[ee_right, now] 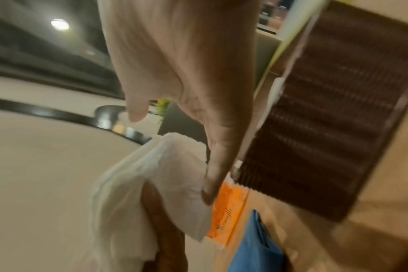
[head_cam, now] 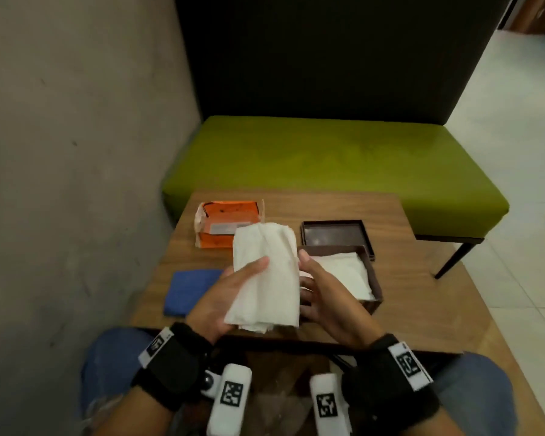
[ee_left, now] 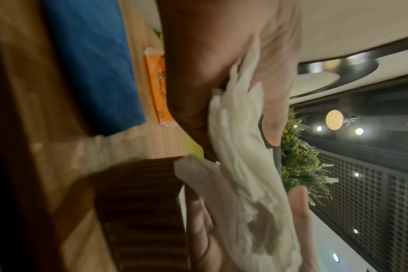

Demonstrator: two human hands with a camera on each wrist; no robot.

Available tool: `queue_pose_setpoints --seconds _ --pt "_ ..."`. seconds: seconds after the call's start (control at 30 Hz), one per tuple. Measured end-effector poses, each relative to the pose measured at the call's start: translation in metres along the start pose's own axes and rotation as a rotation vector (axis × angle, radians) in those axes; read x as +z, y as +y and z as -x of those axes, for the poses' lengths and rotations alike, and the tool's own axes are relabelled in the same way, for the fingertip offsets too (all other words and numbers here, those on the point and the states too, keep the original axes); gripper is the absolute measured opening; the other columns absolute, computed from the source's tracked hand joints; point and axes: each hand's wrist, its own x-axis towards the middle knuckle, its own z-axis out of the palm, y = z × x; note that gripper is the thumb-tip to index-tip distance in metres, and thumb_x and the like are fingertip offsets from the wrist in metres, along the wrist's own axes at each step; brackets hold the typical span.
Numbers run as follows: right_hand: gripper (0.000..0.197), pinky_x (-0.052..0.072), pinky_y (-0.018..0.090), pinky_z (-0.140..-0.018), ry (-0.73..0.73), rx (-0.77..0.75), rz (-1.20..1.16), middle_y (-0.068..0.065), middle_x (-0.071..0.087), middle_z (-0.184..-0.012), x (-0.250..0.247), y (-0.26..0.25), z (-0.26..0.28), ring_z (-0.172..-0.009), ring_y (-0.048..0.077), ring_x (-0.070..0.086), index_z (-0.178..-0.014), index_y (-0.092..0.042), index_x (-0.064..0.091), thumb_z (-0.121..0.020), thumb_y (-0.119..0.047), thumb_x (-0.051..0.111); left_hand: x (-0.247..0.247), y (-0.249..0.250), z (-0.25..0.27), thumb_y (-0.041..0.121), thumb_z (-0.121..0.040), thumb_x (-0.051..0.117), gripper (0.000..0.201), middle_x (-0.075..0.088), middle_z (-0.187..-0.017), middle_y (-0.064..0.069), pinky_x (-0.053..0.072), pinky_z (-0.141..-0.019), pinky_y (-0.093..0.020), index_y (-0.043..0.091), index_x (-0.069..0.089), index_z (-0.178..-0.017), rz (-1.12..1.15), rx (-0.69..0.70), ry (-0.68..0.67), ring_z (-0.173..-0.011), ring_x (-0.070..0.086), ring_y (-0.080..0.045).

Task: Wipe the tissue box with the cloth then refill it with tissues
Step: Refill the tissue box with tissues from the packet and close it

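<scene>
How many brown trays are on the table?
2. One shallow dark brown square tray lies empty at the far right of the wooden table. The other brown box tray sits just in front, holding white tissues. None seem hidden.

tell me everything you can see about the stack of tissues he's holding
The stack of tissues is a thick white bundle of soft, folded paper sheets, its loose layered edges fanning out at the near end. It is held in the air above the wooden table, tilted, just left of the brown tissue box. The left hand grips it from below with the thumb across its face; the right hand touches its right edge.
</scene>
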Motion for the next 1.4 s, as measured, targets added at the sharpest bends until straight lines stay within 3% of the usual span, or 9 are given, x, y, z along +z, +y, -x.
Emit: queue_pose_setpoints --seconds 0.13,0.4,0.57,0.7,0.87,0.97,1.13,1.23,1.4 --pt "0.045 0.057 0.044 -0.091 0.059 0.045 -0.054 0.012 0.07 -0.12 -0.022 0.012 0.006 -0.11 0.028 0.067 -0.123 -0.011 0.06 -0.083 -0.03 0.068 0.004 -0.019 0.009 0.014 -0.083 0.066 0.042 0.067 -0.114 -0.016 0.05 -0.09 -0.054 0.012 0.055 -0.123 -0.083 0.016 0.032 -0.104 0.064 -0.034" --pt "0.048 0.057 0.037 -0.086 0.13 -0.044 0.017 0.009 0.069 -0.121 -0.042 0.017 0.017 -0.113 0.026 0.065 -0.125 -0.008 0.06 -0.08 -0.024 0.071 -0.001 -0.023 0.017 0.02 -0.085 0.063 0.037 0.068 -0.114 -0.012 0.049 -0.093 -0.049 0.013 0.056 -0.12 -0.134 0.023 0.036 -0.106 0.064 -0.03" --pt "0.019 0.055 0.033 -0.077 0.387 -0.216 0.365 0.003 0.068 -0.108 -0.038 0.01 0.025 -0.096 0.017 0.064 -0.101 -0.017 0.064 -0.085 -0.022 0.072 -0.006 -0.027 0.014 0.027 -0.086 0.064 0.043 0.066 -0.117 -0.009 0.048 -0.097 -0.048 0.013 0.053 -0.126 -0.206 0.08 0.1 -0.107 0.063 -0.026" --pt "0.019 0.054 0.036 -0.066 0.514 -0.344 0.413 0.018 0.068 -0.1 -0.032 0.005 0.032 -0.078 0.021 0.063 -0.095 -0.016 0.058 -0.084 -0.018 0.073 -0.005 -0.027 0.012 0.025 -0.089 0.06 0.042 0.065 -0.119 -0.009 0.047 -0.098 -0.048 0.013 0.051 -0.129 -0.231 0.088 0.11 -0.108 0.062 -0.026" --pt "0.026 0.053 0.035 -0.063 0.431 -0.543 0.467 0.009 0.066 -0.084 0.004 0.001 0.038 -0.066 0.015 0.061 -0.095 -0.032 0.054 -0.085 -0.016 0.072 0.004 -0.029 0.012 0.019 -0.093 0.053 0.035 0.066 -0.117 -0.01 0.049 -0.094 -0.048 0.015 0.05 -0.128 -0.23 0.092 0.062 -0.106 0.063 -0.028" --pt "0.029 0.049 0.021 -0.062 0.369 -0.611 0.54 -0.004 0.057 -0.078 0.025 0.001 0.036 -0.065 0.003 0.055 -0.095 -0.032 0.051 -0.085 -0.013 0.071 0.009 -0.032 0.013 0.016 -0.094 0.051 0.033 0.067 -0.113 -0.013 0.054 -0.084 -0.043 0.014 0.051 -0.127 -0.215 0.089 0.023 -0.102 0.065 -0.03" --pt "0.039 0.044 0.007 -0.059 0.237 -0.507 0.712 -0.006 0.059 -0.082 0.043 0.012 0.025 -0.065 0.0 0.057 -0.113 -0.028 0.047 -0.085 -0.021 0.073 0.01 -0.037 0.013 0.032 -0.099 0.038 0.037 0.065 -0.119 -0.013 0.054 -0.081 -0.04 0.018 0.053 -0.129 -0.101 0.04 -0.11 -0.106 0.064 -0.028" --pt "0.038 0.054 0.021 -0.058 0.107 -0.497 0.475 0.002 0.063 -0.092 0.04 0.012 0.033 -0.066 0.009 0.064 -0.119 -0.025 0.05 -0.088 -0.016 0.07 0.005 -0.038 0.011 0.032 -0.097 0.032 0.04 0.072 -0.089 -0.008 0.054 -0.078 -0.041 0.022 0.051 -0.131 -0.014 -0.01 -0.135 -0.082 0.069 -0.021" --pt "0.025 0.045 0.02 -0.072 0.479 -0.839 0.856 -0.012 0.055 -0.1 0.01 0.02 0.037 -0.092 0.004 0.053 -0.11 -0.023 0.06 -0.091 -0.007 0.058 0.003 -0.036 0.006 0.032 -0.088 0.038 0.047 0.064 -0.119 -0.017 0.048 -0.092 -0.047 0.014 0.053 -0.129 0.109 -0.021 -0.014 -0.109 0.059 -0.035"
